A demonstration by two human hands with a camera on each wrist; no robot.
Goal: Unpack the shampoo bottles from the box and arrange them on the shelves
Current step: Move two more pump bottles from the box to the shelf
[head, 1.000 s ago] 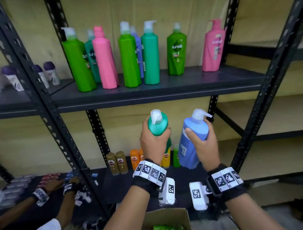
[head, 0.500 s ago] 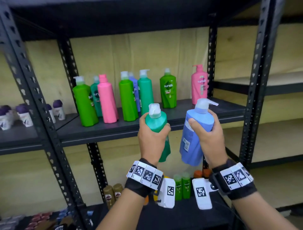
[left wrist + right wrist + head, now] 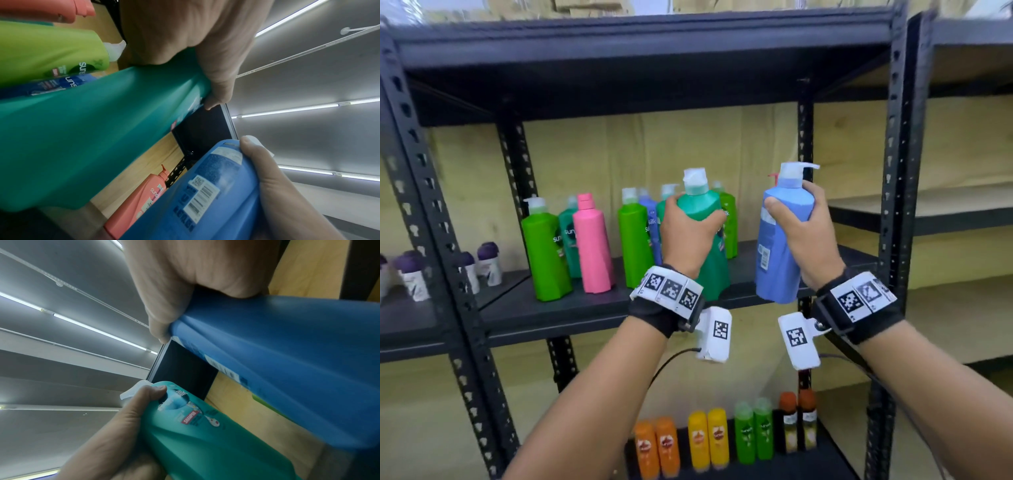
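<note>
Teal bottle (image 3: pixel 205 434) label: "SHAMPOO"; green bottle (image 3: pixel 47 53) label: "suns".

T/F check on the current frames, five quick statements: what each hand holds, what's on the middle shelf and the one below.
1. The left hand holds a teal bottle near its shoulder. True.
2. The right hand is empty. False: it holds a blue pump bottle.
3. Both held bottles already stand on the middle shelf. False: both appear to be in the air in front of it.
4. A pink bottle stands on that shelf between green and teal ones. True.
5. The lower shelf holds only purple-capped items. False: small orange, yellow and green bottles stand there.
</note>
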